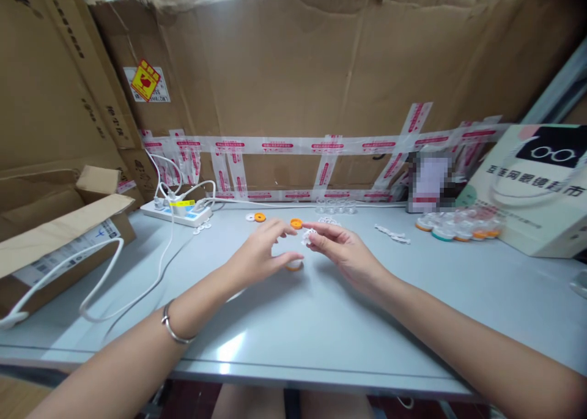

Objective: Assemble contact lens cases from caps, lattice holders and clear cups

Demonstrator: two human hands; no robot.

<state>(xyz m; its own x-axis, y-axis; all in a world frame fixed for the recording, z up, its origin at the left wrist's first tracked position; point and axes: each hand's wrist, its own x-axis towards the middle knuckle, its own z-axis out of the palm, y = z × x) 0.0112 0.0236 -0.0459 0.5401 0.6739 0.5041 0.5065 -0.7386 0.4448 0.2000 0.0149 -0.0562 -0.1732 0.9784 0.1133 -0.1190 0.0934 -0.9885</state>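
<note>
My left hand (pixel 263 254) hovers over the grey table (pixel 321 321) with its fingers curved and its thumb resting by a small orange ring (pixel 294 265). My right hand (pixel 337 248) pinches a small white plastic piece (pixel 306 236) between thumb and fingertips, just right of the left fingertips. Another orange ring (pixel 296 224) lies just behind the hands. A silver bangle (pixel 173 330) sits on my left wrist.
A white power strip (pixel 177 212) with cables lies at the back left beside an open cardboard box (pixel 55 235). An orange and white ring pair (pixel 255 217), white strips (pixel 392 233), a bag of coloured rings (pixel 458 226) and a printed box (pixel 536 189) stand behind. Cardboard walls the back.
</note>
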